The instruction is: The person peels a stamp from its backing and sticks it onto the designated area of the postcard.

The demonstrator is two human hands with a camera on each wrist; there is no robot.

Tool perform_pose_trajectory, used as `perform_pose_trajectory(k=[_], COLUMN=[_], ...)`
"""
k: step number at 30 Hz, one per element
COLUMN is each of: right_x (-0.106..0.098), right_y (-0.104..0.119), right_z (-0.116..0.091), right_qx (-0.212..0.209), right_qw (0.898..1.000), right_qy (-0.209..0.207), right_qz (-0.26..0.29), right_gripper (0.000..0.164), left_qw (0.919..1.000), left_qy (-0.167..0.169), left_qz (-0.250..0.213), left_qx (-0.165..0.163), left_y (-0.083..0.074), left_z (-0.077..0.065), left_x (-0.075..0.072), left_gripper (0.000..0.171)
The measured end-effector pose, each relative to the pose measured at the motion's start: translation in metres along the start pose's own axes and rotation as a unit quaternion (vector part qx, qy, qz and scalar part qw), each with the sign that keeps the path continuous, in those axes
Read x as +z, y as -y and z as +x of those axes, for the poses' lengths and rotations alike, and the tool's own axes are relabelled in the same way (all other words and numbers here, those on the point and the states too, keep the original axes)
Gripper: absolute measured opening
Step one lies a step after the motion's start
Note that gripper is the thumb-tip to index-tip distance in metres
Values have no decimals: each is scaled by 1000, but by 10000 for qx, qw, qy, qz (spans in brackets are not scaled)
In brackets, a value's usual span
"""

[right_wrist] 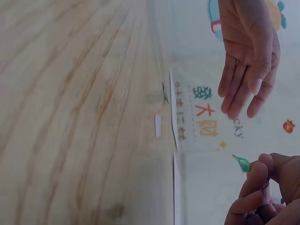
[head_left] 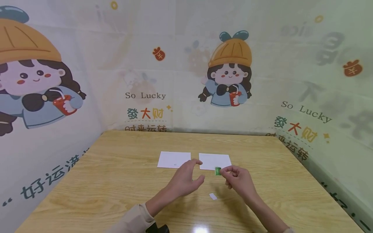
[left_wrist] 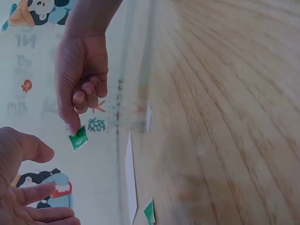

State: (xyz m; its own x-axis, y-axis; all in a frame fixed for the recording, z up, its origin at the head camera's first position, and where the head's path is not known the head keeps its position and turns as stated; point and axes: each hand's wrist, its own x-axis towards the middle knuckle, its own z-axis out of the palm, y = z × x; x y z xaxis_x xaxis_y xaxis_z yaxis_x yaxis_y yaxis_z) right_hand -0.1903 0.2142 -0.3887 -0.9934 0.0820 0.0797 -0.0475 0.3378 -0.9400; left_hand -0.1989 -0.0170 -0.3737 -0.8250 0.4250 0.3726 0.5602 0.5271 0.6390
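Note:
Between thumb and index finger, my right hand [head_left: 240, 181] pinches a small green stamp [head_left: 218, 171] with a pale edge. In the head view that stamp overlaps the near edge of the right white paper rectangle [head_left: 215, 160]; the wrist views show it held up above the table. My left hand [head_left: 186, 181] hovers to its left, thumb and fingers spread, holding nothing. Another green piece [left_wrist: 149, 212] lies on the table in the left wrist view, largely hidden by my left hand in the head view. A white slip [head_left: 213, 196] lies between my forearms.
A second white paper rectangle [head_left: 172, 158], bearing a small mark, lies left of the first. Both rest on the wooden table [head_left: 116, 184]. Printed cloth walls [head_left: 180, 81] stand around its back and sides. A dark object [head_left: 158, 228] shows by the left sleeve.

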Motion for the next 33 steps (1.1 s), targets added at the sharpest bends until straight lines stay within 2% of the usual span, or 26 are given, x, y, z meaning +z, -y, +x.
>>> perform_pose_trajectory(k=[3, 10, 33], right_x=[-2, -6, -21], right_y=[-4, -13, -35], right_z=[4, 13, 44], right_qx=[46, 256, 620], right_qw=[10000, 9996, 9973], right_qy=[-47, -122, -385], right_qz=[-65, -17, 124], right_gripper=[23, 25, 25], left_qw=[10000, 10000, 9984], left_qy=[23, -32, 197], left_qz=[-5, 46, 426], left_qx=[-64, 31, -308], left_y=[5, 17, 39], left_z=[4, 15, 44], left_x=[3, 11, 31], left_gripper=[42, 45, 47])
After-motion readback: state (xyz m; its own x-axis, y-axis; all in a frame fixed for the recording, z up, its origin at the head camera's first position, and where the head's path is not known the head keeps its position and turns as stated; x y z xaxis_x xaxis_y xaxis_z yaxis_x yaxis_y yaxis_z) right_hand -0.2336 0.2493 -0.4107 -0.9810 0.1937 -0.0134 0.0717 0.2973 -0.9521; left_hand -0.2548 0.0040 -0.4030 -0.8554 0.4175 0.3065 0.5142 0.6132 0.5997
